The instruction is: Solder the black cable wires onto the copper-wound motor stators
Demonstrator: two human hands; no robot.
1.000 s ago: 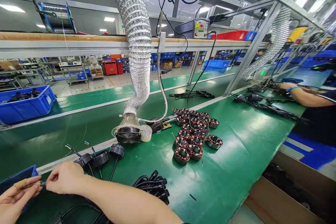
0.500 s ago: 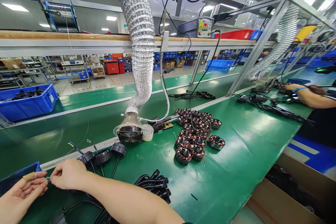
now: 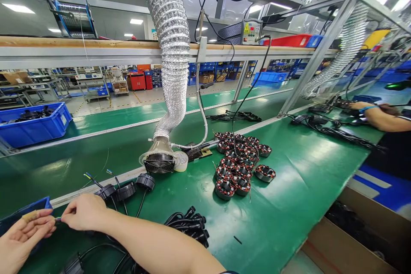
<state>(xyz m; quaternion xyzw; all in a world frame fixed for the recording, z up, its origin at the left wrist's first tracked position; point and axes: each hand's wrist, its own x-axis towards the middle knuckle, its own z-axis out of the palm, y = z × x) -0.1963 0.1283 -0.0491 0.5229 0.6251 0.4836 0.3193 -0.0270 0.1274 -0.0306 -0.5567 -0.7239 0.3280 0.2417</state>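
Note:
At the lower left, my left hand is closed, its thumb and fingers pinching a thin wire end. My right hand pinches the same wire from the other side, a short gap apart. Beyond my right hand stand several round black caps with black cables, coloured wire ends sticking up from two of them. Another black cap with a cable lies below my right wrist. The wire's far end is hidden by my fingers. A blue bin is just behind my left hand.
Black cable connectors lie bundled beyond my right forearm. Several copper-wound motor stators stand on the green bench. A fume hose hangs down to a small fan. A co-worker's arm is at the far right.
My left hand has shifted slightly left, so the gap between my hands is wider and more of the wire shows. My right hand stays nearly in place.

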